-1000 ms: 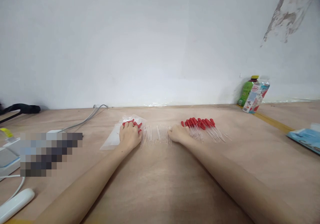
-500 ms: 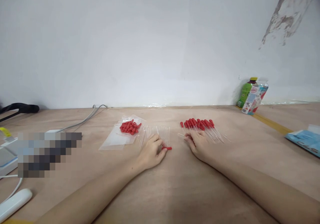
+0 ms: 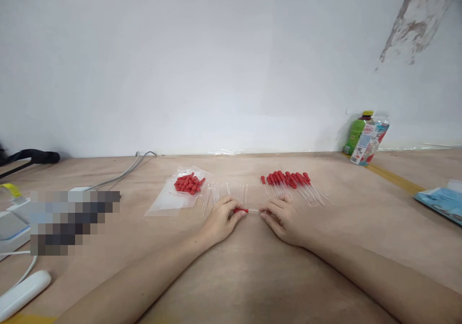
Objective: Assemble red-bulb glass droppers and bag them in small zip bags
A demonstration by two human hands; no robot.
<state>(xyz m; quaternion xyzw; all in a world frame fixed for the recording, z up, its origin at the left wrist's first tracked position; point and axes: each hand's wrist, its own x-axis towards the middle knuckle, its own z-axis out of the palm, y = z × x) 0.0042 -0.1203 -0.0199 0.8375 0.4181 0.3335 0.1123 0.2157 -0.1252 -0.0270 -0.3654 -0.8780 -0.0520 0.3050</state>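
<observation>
A red bulb [image 3: 241, 211], pinched in the left hand [image 3: 223, 217], is meeting a clear tube [image 3: 254, 211] the right hand [image 3: 281, 217] is gripping over the desk [image 3: 249, 271]. Bare surface is stretching nearward, a wall [image 3: 202, 64] bounding the far edge; bulb and tube, apart half a second earlier, are now lining up.
</observation>
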